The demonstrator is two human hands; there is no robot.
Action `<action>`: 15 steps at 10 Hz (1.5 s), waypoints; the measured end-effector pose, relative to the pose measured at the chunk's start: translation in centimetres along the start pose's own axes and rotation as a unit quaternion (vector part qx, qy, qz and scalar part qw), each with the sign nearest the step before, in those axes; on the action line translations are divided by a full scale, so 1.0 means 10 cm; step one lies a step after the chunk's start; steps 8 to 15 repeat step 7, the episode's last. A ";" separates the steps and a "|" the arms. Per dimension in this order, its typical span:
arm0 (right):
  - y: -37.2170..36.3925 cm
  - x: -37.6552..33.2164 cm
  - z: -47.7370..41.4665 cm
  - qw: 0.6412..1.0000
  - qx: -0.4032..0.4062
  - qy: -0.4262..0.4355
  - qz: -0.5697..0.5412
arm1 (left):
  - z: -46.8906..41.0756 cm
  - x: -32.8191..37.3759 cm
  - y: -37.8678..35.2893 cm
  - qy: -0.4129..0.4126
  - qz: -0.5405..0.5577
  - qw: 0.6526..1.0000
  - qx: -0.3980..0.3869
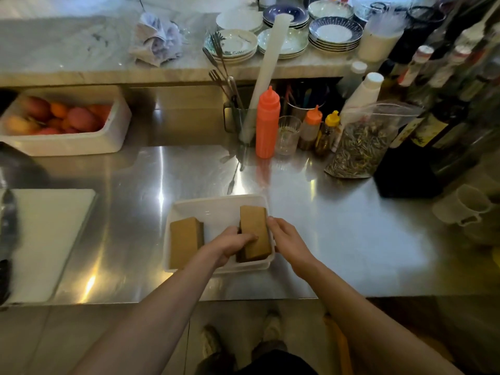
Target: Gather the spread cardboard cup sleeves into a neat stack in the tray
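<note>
Both hands, left (pixel 234 242) and right (pixel 284 236), clamp the right stack (pixel 255 230) in the tray (pixel 213 209); an uneven squeeze could splay its sleeves.

Two brown sleeve stacks in white tray (pixel 216 209). Left stack (pixel 185 240) lies flat. Right stack (pixel 255 231) against right wall, tilted.

steel counter (pixel 338 239) underfoot-bright, glare streaks | marble shelf (pixel 67 50) at 12 o'clock | tiled floor (pixel 81 342) at 6 o'clock | dim warm light
</note>
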State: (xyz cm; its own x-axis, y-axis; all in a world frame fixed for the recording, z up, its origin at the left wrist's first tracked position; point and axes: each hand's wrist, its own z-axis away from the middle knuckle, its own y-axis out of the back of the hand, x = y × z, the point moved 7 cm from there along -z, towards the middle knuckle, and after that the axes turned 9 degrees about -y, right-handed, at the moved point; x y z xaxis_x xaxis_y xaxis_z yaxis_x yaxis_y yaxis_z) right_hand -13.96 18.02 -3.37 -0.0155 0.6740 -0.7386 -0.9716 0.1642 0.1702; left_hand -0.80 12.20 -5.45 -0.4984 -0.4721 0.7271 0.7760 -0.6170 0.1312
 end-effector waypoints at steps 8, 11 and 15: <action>0.01 -0.35 0.15 0.984 0.036 0.065 0.165 | 0.32 0.30 -0.12 -0.065 -0.096 0.993 0.026; 0.01 -0.35 0.15 0.984 0.036 0.065 0.165 | 0.32 0.30 -0.12 -0.065 -0.096 0.993 0.026; 0.01 -0.35 0.15 0.984 0.036 0.065 0.165 | 0.32 0.30 -0.12 -0.065 -0.096 0.993 0.026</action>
